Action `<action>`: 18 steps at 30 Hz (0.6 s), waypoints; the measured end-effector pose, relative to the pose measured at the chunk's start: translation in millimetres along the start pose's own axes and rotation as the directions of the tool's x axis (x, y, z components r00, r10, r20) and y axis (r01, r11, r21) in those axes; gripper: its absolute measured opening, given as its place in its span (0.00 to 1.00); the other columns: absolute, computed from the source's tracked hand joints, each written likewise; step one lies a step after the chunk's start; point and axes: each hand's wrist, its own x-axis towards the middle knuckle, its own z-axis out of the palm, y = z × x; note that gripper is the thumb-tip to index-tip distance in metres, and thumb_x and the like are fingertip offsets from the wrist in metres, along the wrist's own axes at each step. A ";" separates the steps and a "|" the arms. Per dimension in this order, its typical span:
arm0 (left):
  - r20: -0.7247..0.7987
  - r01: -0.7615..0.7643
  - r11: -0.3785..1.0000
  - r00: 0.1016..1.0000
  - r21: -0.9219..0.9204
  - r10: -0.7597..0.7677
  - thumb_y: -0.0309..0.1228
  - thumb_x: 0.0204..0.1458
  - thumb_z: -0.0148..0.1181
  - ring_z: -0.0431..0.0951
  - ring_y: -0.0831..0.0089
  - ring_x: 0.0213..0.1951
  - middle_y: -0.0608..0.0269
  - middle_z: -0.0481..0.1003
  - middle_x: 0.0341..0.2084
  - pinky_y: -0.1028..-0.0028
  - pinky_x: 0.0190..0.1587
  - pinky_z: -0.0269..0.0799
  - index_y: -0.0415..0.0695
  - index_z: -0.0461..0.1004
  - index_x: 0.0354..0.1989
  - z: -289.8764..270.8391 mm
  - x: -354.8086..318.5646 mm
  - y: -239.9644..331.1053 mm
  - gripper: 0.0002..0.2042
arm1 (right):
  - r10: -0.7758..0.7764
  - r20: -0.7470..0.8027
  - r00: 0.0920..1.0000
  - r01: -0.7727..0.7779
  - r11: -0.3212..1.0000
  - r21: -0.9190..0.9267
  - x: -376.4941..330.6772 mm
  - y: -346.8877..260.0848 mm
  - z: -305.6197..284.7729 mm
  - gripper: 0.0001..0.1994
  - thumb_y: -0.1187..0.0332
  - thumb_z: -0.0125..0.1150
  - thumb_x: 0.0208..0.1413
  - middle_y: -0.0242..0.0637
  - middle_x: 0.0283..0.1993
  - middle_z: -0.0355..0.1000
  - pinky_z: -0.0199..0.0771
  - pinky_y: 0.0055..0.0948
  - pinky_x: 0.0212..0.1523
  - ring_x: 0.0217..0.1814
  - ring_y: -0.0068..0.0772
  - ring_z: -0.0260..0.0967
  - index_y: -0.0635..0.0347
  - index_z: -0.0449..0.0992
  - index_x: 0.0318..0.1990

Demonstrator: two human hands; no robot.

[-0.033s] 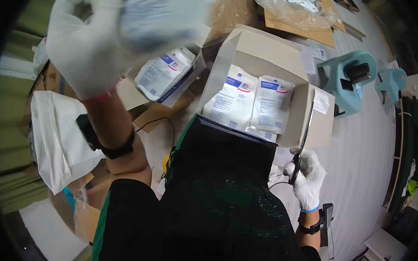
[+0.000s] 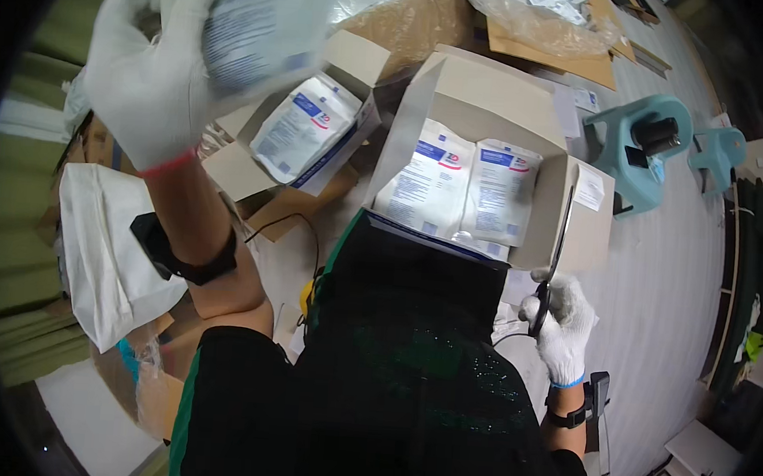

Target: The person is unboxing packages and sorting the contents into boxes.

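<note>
My left hand (image 2: 149, 80), in a white knit glove, is raised at the upper left and closed on a white packet (image 2: 263, 40) with blue print, blurred by motion. In my right hand (image 2: 563, 326), also gloved, is a pair of scissors (image 2: 561, 237) with dark handles, its long blades pointing away from me along the right side of an open carton (image 2: 553, 219). Two white sealed packets (image 2: 430, 179) lie side by side on top in this carton, with part of another below. A smaller open carton (image 2: 372, 60), to the left, holds a similar packet (image 2: 305, 127).
A white cloth bag (image 2: 107, 245) lies at the left beside cardboard. Clear plastic wrap (image 2: 547, 24) and brown wrapping (image 2: 423, 20) are heaped at the far side. Two light-blue plastic stools (image 2: 621, 166) stand on the right, one with a black object on it. A thin black cable curves near my left forearm.
My left hand and its packet have shifted a little left, uncovering more of the smaller carton. The right hand with the scissors stays nearly where it was.
</note>
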 end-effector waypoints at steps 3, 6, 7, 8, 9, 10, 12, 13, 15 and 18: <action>0.304 -0.126 0.954 0.952 0.272 0.039 0.33 0.55 0.67 0.78 0.65 0.32 0.51 0.78 0.30 0.66 0.39 0.73 0.38 0.79 0.40 -15.7 17.2 -68.8 0.11 | -0.003 0.008 1.000 0.003 0.999 -0.040 5.1 -1.6 5.3 0.18 0.78 0.70 0.52 0.31 0.33 0.75 0.74 0.21 0.34 0.31 0.18 0.72 0.63 0.78 0.51; 0.452 -0.090 0.850 0.873 0.520 -0.184 0.35 0.55 0.65 0.79 0.47 0.37 0.45 0.78 0.32 0.56 0.43 0.72 0.40 0.76 0.39 -16.0 -1.3 -158.0 0.11 | -0.025 0.058 0.998 0.029 0.997 -0.078 9.3 -5.2 8.4 0.17 0.78 0.70 0.52 0.31 0.33 0.75 0.73 0.21 0.33 0.30 0.18 0.72 0.63 0.77 0.51; 0.445 -0.074 0.835 0.869 0.545 -0.214 0.35 0.55 0.65 0.78 0.43 0.39 0.43 0.78 0.33 0.53 0.44 0.72 0.39 0.75 0.37 -14.4 -7.8 -183.3 0.11 | -0.022 0.065 0.998 0.027 0.996 -0.082 9.0 -6.3 8.6 0.17 0.78 0.70 0.52 0.31 0.32 0.75 0.73 0.21 0.32 0.30 0.18 0.72 0.63 0.77 0.51; 0.444 -0.073 0.821 0.866 0.566 -0.228 0.36 0.55 0.65 0.78 0.44 0.39 0.44 0.77 0.33 0.53 0.43 0.71 0.40 0.75 0.36 -9.7 -12.2 -192.2 0.11 | -0.018 0.058 0.998 0.023 0.996 -0.088 9.4 -6.8 9.7 0.17 0.78 0.70 0.53 0.31 0.32 0.75 0.73 0.21 0.32 0.30 0.18 0.72 0.64 0.77 0.51; 0.442 -0.072 0.806 0.863 0.587 -0.245 0.36 0.55 0.64 0.78 0.44 0.39 0.45 0.77 0.33 0.53 0.43 0.71 0.40 0.75 0.36 -8.2 -17.8 -196.1 0.11 | -0.007 0.045 0.999 0.012 0.995 -0.102 8.6 -8.5 10.1 0.17 0.78 0.70 0.53 0.31 0.32 0.75 0.73 0.21 0.32 0.29 0.18 0.72 0.64 0.77 0.51; 0.438 -0.070 0.790 0.860 0.610 -0.262 0.37 0.56 0.64 0.78 0.45 0.40 0.46 0.77 0.33 0.53 0.43 0.71 0.40 0.74 0.35 -6.5 -21.7 -201.2 0.11 | 0.003 0.034 0.999 0.001 0.993 -0.115 7.9 -11.5 10.6 0.17 0.78 0.70 0.53 0.31 0.31 0.75 0.73 0.22 0.32 0.29 0.18 0.72 0.64 0.77 0.51; 0.428 -0.183 0.778 0.896 0.601 -0.120 0.37 0.57 0.63 0.77 0.46 0.40 0.49 0.76 0.33 0.53 0.43 0.71 0.42 0.74 0.34 -4.9 -24.7 -218.5 0.11 | -0.016 0.012 1.000 0.017 0.990 -0.142 8.6 -10.6 12.1 0.18 0.78 0.69 0.53 0.32 0.29 0.75 0.72 0.22 0.32 0.28 0.19 0.72 0.65 0.76 0.52; 0.419 -0.235 0.765 0.907 0.600 -0.050 0.37 0.57 0.63 0.77 0.47 0.40 0.50 0.76 0.33 0.53 0.43 0.71 0.43 0.73 0.34 -3.8 -27.1 -227.8 0.10 | -0.016 0.000 1.000 0.016 0.993 -0.115 8.5 -10.4 13.9 0.17 0.78 0.69 0.54 0.32 0.29 0.75 0.72 0.22 0.32 0.28 0.18 0.72 0.66 0.76 0.52; 0.442 -0.286 0.724 0.897 0.628 -0.029 0.35 0.56 0.63 0.76 0.48 0.40 0.52 0.76 0.33 0.53 0.43 0.71 0.45 0.73 0.35 3.9 -33.2 -250.1 0.08 | -0.014 -0.024 1.000 0.013 0.998 -0.061 8.4 -11.6 18.6 0.17 0.78 0.69 0.54 0.31 0.29 0.75 0.72 0.22 0.33 0.28 0.18 0.72 0.66 0.76 0.52; 0.472 -0.309 0.735 0.881 0.603 -0.016 0.34 0.55 0.64 0.76 0.47 0.39 0.50 0.75 0.32 0.53 0.43 0.71 0.43 0.72 0.33 21.9 -51.4 -288.2 0.09 | 0.007 -0.024 1.000 -0.010 0.993 -0.116 9.6 -13.0 22.7 0.17 0.78 0.69 0.53 0.31 0.29 0.75 0.72 0.21 0.33 0.29 0.18 0.72 0.65 0.76 0.51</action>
